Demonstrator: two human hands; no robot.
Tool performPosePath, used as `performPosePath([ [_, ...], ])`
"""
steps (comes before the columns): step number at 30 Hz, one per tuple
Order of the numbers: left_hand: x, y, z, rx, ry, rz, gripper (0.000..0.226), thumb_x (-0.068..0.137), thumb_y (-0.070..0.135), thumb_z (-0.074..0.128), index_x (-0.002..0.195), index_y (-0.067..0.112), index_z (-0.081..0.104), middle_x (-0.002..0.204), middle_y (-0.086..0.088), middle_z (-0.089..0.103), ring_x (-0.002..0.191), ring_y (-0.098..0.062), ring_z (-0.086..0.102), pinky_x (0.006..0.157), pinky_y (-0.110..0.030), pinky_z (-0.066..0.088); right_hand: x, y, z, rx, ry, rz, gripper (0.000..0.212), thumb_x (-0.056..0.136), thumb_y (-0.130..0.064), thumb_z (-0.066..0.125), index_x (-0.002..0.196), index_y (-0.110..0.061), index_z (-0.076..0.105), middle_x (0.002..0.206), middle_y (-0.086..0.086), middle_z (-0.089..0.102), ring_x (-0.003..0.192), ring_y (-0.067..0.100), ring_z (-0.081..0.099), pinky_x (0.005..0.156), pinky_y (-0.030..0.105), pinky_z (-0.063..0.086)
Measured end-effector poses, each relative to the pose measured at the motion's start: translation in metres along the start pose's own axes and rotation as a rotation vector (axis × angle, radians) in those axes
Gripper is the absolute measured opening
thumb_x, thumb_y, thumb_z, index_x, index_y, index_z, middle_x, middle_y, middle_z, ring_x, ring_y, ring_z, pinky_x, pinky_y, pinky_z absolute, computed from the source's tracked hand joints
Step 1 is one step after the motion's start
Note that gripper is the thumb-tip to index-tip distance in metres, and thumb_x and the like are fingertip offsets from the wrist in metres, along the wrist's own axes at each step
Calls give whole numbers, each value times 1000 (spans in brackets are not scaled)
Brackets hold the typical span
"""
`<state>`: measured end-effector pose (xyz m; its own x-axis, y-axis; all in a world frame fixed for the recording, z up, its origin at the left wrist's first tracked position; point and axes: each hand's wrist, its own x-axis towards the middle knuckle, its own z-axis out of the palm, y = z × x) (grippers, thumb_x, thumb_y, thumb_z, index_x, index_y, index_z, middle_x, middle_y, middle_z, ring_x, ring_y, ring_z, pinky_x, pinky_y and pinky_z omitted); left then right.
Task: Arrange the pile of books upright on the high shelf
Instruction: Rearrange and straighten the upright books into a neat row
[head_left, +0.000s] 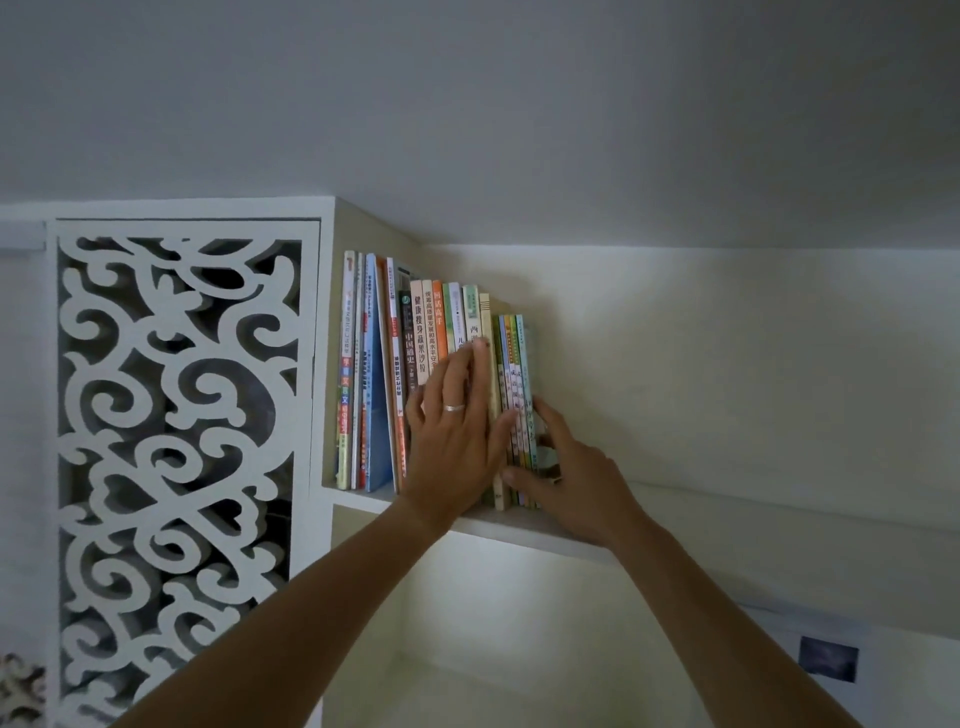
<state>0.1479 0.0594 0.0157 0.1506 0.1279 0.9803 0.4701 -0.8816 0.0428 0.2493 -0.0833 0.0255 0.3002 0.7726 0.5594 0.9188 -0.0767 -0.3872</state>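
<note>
A row of upright books (421, 332) stands on the high white shelf (524, 530), packed against its left wall. My left hand (454, 441), with a ring on it, lies flat against the spines in the middle of the row, fingers pointing up. My right hand (574, 478) is at the row's right end. Its thumb is on the front of several thin green and blue books (514, 358) and its fingers reach behind them. The lower spines are hidden by both hands.
A white carved lattice door (176, 415) stands left of the shelf. The ceiling hangs close above the books. The shelf runs bare to the right of the row. A lower compartment (467, 649) opens beneath. A small dark picture (827, 658) is on the wall at lower right.
</note>
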Motion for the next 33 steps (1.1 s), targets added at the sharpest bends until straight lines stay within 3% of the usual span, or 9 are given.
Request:
performPosePath([
  [4, 4, -19, 5, 91, 33, 84, 79, 104, 62, 28, 163, 8, 27, 171, -14, 20, 159, -28, 18, 129, -40, 5, 8, 1, 11, 65, -62, -2, 103, 95, -57, 62, 161, -40, -15, 159, -2, 47, 124, 22, 65, 98, 29, 51],
  [10, 1, -22, 5, 20, 34, 79, 73, 108, 59, 19, 163, 14, 27, 171, -11, 23, 159, -25, 18, 127, -48, 19, 7, 6, 18, 145, -35, -34, 117, 85, -49, 79, 161, -43, -11, 163, -9, 37, 138, 17, 52, 109, 33, 49],
  [14, 0, -20, 0, -33, 48, 82, 65, 109, 51, 28, 162, 13, 31, 169, -10, 28, 159, -24, 19, 124, -52, 25, 5, 2, 22, 156, -23, -14, 117, 88, -44, 77, 161, -44, -14, 163, -6, 38, 137, 20, 53, 110, 39, 49],
  [17, -2, -21, -2, -78, 55, 76, 63, 108, 48, 34, 161, 14, 33, 169, -9, 29, 159, -22, 19, 126, -48, 22, 3, -3, 29, 163, 20, -2, 116, 81, -59, 70, 157, -52, -18, 163, -3, 39, 135, 26, 56, 106, 52, 52],
  [20, -7, -23, -4, -131, 51, 45, 58, 108, 40, 39, 161, 18, 34, 168, -6, 30, 159, -15, 15, 128, -43, 17, 1, -10, 32, 138, 50, 5, 120, 74, -75, 64, 158, -47, -16, 161, -3, 40, 131, 26, 59, 102, 51, 56],
  [24, -12, -24, -5, -224, 43, -1, 50, 107, 28, 45, 156, 15, 40, 163, -8, 32, 155, -21, 25, 123, -50, 29, 2, -11, 36, 56, 85, 36, 130, 69, -81, 71, 161, -40, -11, 158, 0, 43, 127, 26, 60, 98, 48, 58],
  [28, -13, -20, -8, -205, 74, -86, 57, 109, 24, 45, 161, 8, 28, 165, -11, 26, 157, -21, 21, 128, -45, 24, 10, -7, 42, 33, 99, 127, 143, 53, -97, 64, 159, -40, -13, 154, 5, 44, 125, 33, 58, 98, 54, 56],
  [31, -14, -21, -8, -104, 34, -115, 56, 112, 31, 34, 163, 12, 25, 168, -8, 23, 159, -19, 18, 130, -39, 16, 13, -20, 46, 13, 138, 231, 139, 60, -87, 72, 159, -32, -9, 152, 13, 39, 130, 39, 49, 103, 52, 50],
  [33, -8, -24, -14, -19, 24, -48, 52, 112, 36, 26, 157, 11, 36, 158, -11, 39, 150, -25, 37, 123, -42, 32, 12, -25, 52, -27, 181, 251, 133, 67, -79, 74, 159, -27, -8, 151, 14, 39, 129, 39, 47, 100, 50, 48],
])
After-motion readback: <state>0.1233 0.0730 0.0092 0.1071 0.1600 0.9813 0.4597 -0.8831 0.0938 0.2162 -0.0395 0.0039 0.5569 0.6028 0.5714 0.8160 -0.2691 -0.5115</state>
